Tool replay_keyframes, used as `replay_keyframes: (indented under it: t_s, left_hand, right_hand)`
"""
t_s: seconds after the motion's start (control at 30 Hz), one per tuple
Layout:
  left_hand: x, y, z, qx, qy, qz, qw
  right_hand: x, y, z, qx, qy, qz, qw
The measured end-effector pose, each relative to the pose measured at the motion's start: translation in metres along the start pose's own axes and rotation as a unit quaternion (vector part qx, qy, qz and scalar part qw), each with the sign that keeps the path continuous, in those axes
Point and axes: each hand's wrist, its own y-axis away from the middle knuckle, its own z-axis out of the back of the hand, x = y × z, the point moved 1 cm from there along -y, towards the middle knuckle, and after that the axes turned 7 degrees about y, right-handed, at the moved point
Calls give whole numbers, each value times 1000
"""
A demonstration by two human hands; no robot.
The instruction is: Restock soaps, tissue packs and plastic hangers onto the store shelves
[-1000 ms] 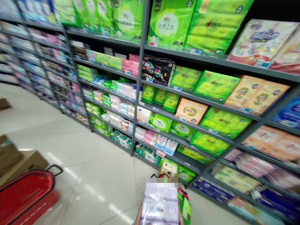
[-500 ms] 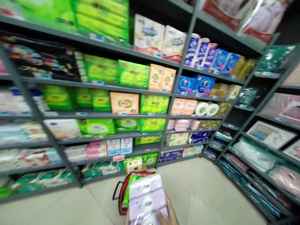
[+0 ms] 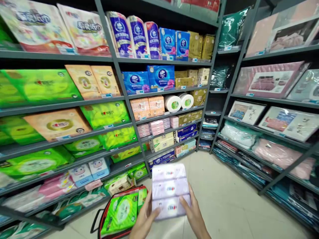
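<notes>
Between my two hands is a pale purple multipack of tissues [image 3: 170, 189], wrapped in clear plastic and held out in front of me over the floor. My left hand [image 3: 146, 212] grips its left side, thumb on the lower front. On the opposite side my right hand [image 3: 193, 210] clasps the pack, its thumb pressed on the front face. Below and to the left, an open black bag with red trim [image 3: 103, 217] lies on the floor. Inside it are green tissue packs [image 3: 122, 212].
A grey shelf rack [image 3: 117, 61] of tissue packs and paper rolls runs along the left and back. Another rack [image 3: 264, 96] on the right carries bagged bedding. Pale floor tiles [image 3: 221, 196] stretch between them. A beige pack [image 3: 121, 186] sits on the low shelf behind the bag.
My view has swung to the right, so the shelves and bag sit further left. The purple tissue pack is higher in view, and both hands now show more fully around it.
</notes>
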Motion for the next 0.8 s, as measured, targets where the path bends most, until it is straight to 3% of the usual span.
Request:
replay_keyframes:
  t_s: [0.1, 0.17, 0.3, 0.6, 0.7, 0.8]
  left_hand:
    - [-41, -30, -41, -29, -64, -85, 994]
    - [-58, -55, -62, -52, -102, -132, 985]
    - [-54, -118, -91, -19, -67, -127, 989]
    - [-14, -251, -117, 8, 52, -82, 995]
    - [-19, -289, -119, 27, 51, -86, 995]
    - [-37, -322, -113, 67, -15, -123, 990]
  right_hand:
    - [37, -47, 38, 33, 33, 53, 997]
    - [46, -74, 51, 36, 35, 62, 997]
    - [37, -122, 61, 25, 25, 40, 999]
    - [7, -236, 101, -14, 86, 11, 996]
    - [3, -277, 109, -13, 89, -7, 996]
    - [2, -318, 108, -17, 59, -47, 997]
